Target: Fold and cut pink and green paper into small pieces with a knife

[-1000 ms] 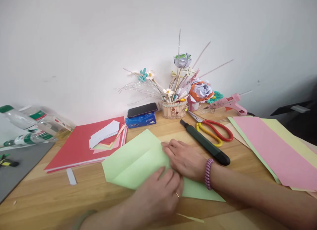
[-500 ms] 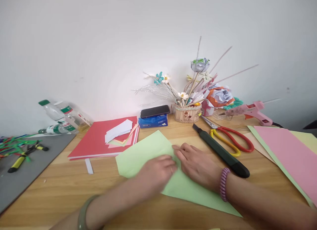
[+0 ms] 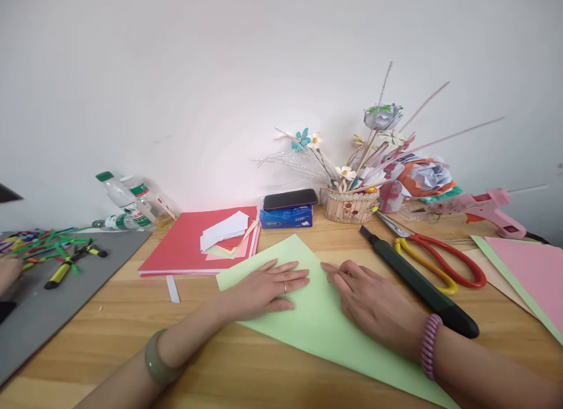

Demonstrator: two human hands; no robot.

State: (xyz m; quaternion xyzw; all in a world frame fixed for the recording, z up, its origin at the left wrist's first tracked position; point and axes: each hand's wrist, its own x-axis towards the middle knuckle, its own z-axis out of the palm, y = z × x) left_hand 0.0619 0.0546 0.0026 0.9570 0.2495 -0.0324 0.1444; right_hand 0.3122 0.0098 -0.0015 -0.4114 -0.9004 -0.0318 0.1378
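Both hands are flat and open, palms down on the green sheet (image 3: pixel 308 321), gripping nothing. Left hand (image 3: pixel 264 288) presses the sheet's left half, fingers pointing right. Right hand (image 3: pixel 373 306) sits just right of it on the same sheet, fingertips angled toward the sheet's far corner. Small gap between the two hands.

Green sheet lies on the bench (image 3: pixel 109 344), one corner pointing away from the person, near edge running off bottom right. Looks folded into a triangle, though I can't confirm a second layer.

Judgement on pressing the fold well: keep one palm as an anchor so the sheet can't skate on the wood, run the other hand's fingertips outward along the edge, check corners line up before pressing hard. Keep the bracelet wrist off the paper so it doesn't drag.

Relative to the green sheet:
- black utility knife (image 3: pixel 417 283), just right, near the right hand
- red-and-yellow scissors (image 3: pixel 435 259), right beyond the knife
- pink glue gun (image 3: pixel 484 206), far right back
- red paper stack (image 3: pixel 189 250) with white scraps, back left
- phone (image 3: pixel 290 199) on a blue tissue pack (image 3: pixel 285 217), straight behind
- basket of paper flowers (image 3: pixel 352 205), behind right
- pink sheet (image 3: pixel 532 274), far right
- grey mat (image 3: pixel 44 303), far left, carrying yellow-handled pliers (image 3: pixel 65 267)

Counts: 2 hands on the sheet, 1 green sheet, 1 knife, 1 scissors, 1 glue gun, 1 phone, 2 water bottles (image 3: pixel 127 200) standing at back left plus what may be a third lying by them, 1 loose white strip (image 3: pixel 173 288). Another person's hand shows at the far left edge.
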